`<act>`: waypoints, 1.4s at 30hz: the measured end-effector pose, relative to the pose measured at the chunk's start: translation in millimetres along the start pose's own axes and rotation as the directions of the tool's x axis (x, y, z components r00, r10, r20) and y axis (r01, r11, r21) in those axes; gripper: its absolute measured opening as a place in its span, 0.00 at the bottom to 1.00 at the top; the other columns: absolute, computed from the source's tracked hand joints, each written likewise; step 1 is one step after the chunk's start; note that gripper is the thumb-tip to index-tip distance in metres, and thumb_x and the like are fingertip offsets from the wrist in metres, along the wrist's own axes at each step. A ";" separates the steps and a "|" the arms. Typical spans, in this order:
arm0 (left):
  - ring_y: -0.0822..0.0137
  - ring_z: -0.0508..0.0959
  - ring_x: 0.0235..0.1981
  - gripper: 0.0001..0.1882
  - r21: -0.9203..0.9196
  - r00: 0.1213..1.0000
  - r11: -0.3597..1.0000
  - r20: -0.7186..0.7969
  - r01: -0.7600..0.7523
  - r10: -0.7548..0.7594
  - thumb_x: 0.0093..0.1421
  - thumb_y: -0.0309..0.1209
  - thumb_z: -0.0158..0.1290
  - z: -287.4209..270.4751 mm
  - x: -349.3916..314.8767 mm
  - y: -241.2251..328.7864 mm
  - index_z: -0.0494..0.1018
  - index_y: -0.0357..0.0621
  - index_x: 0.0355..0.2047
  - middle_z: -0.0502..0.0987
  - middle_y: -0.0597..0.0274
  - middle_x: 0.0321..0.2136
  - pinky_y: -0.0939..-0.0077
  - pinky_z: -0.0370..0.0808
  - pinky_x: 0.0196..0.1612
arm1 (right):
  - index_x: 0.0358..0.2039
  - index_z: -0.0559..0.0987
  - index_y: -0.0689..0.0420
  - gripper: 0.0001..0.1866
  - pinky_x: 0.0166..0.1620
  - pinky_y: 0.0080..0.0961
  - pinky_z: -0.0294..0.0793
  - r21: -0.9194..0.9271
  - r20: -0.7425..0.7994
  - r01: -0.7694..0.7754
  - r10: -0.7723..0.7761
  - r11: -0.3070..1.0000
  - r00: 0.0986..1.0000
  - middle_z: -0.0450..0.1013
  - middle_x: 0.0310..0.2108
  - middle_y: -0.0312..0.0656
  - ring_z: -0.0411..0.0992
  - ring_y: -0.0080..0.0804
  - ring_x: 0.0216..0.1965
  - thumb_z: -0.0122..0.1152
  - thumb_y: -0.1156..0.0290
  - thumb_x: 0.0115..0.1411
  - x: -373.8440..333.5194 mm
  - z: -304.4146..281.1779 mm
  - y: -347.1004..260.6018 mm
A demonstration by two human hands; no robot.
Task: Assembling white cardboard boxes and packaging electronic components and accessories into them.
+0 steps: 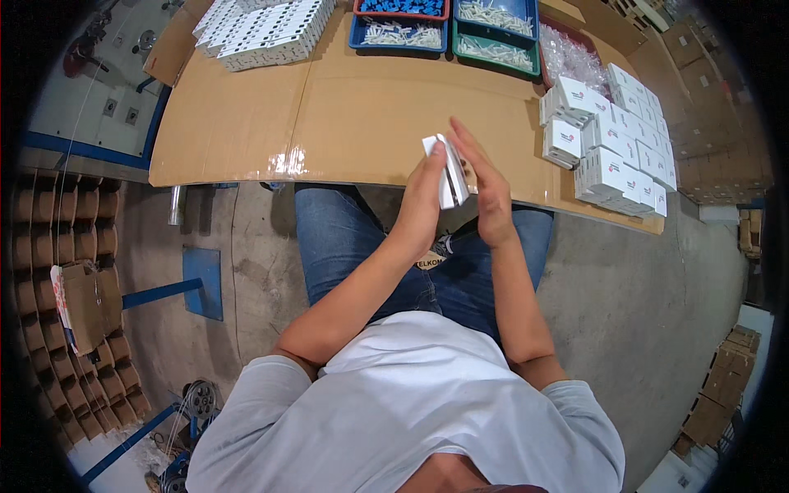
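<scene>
A small white box (450,191) stands tilted between my hands, just above the near edge of the cardboard-covered table (370,123). My left hand (422,197) is closed round its left side, with the thumb along the top. Close by on the right, my right hand (491,197) has its fingers stretched out and its palm turned toward the box. Whether the right palm touches the box I cannot tell. A dark gap runs along one side of the box.
White boxes (618,135) are stacked at the right, and white pieces with dark marks (275,37) at the far left. Blue parts (403,6) and white sticks (403,34) fill trays at the back. Clear plastic bags (567,57) lie in a red tray beside them.
</scene>
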State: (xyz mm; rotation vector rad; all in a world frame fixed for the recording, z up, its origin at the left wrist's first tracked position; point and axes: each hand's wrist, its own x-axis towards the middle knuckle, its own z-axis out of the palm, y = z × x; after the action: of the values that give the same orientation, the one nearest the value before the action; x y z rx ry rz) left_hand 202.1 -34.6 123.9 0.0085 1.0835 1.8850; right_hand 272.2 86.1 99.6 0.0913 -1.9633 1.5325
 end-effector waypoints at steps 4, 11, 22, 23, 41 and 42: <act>0.61 0.69 0.61 0.42 0.229 0.846 0.816 0.205 -0.531 0.493 0.65 0.35 0.57 -16.5 7.0 -5.7 0.49 0.34 0.72 0.66 0.53 0.59 0.69 0.66 0.63 | 0.68 0.66 0.59 0.38 0.66 0.38 0.64 0.313 -0.079 -0.451 0.497 0.836 0.864 0.64 0.67 0.50 0.62 0.43 0.69 0.46 0.40 0.71 -4.0 2.5 -15.4; 0.47 0.65 0.62 0.49 0.529 0.534 0.243 0.513 -0.813 0.672 0.56 0.47 0.58 -34.3 15.6 -5.6 0.52 0.31 0.70 0.61 0.40 0.60 0.56 0.62 0.65 | 0.67 0.67 0.59 0.29 0.58 0.27 0.70 0.497 0.056 -0.552 0.611 0.669 0.790 0.70 0.60 0.41 0.69 0.27 0.58 0.52 0.55 0.74 1.4 14.6 -38.2; 0.47 0.67 0.59 0.72 0.581 0.500 0.156 0.499 -0.799 0.707 0.39 0.83 0.52 -58.3 29.3 -13.1 0.59 0.29 0.67 0.63 0.40 0.58 0.55 0.67 0.62 | 0.68 0.64 0.61 0.31 0.55 0.24 0.72 0.460 -0.016 -0.551 0.627 0.696 0.779 0.71 0.56 0.39 0.70 0.24 0.55 0.59 0.60 0.71 -0.6 54.9 -38.8; 0.47 0.67 0.59 0.72 0.581 0.501 0.157 0.498 -0.799 0.708 0.39 0.83 0.52 -58.8 30.2 -12.4 0.59 0.29 0.67 0.63 0.40 0.58 0.55 0.67 0.62 | 0.69 0.63 0.61 0.32 0.55 0.24 0.72 0.453 -0.030 -0.531 0.608 0.716 0.794 0.71 0.56 0.39 0.70 0.25 0.55 0.59 0.60 0.71 -0.8 56.1 -38.8; 0.45 0.75 0.52 0.47 0.587 0.404 0.097 0.417 -0.803 0.814 0.64 0.64 0.42 -56.7 21.3 -12.8 0.65 0.25 0.59 0.71 0.35 0.53 0.57 0.74 0.54 | 0.52 0.75 0.65 0.25 0.51 0.22 0.69 0.198 -0.102 -0.529 0.554 0.825 0.826 0.75 0.42 0.37 0.69 0.21 0.44 0.38 0.55 0.78 -8.4 65.9 -46.9; 0.45 0.75 0.52 0.48 0.589 0.394 0.097 0.401 -0.802 0.827 0.64 0.65 0.42 -55.6 21.1 -14.0 0.66 0.24 0.59 0.72 0.36 0.52 0.57 0.74 0.54 | 0.52 0.75 0.65 0.25 0.51 0.22 0.69 0.198 -0.102 -0.531 0.556 0.824 0.825 0.75 0.42 0.37 0.69 0.21 0.44 0.38 0.55 0.78 -7.6 66.0 -48.4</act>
State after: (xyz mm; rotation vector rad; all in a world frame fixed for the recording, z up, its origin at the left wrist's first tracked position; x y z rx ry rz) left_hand 177.1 -54.5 71.9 1.3720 2.0908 2.1764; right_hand 270.0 9.4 129.0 -0.5601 -1.8206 1.9887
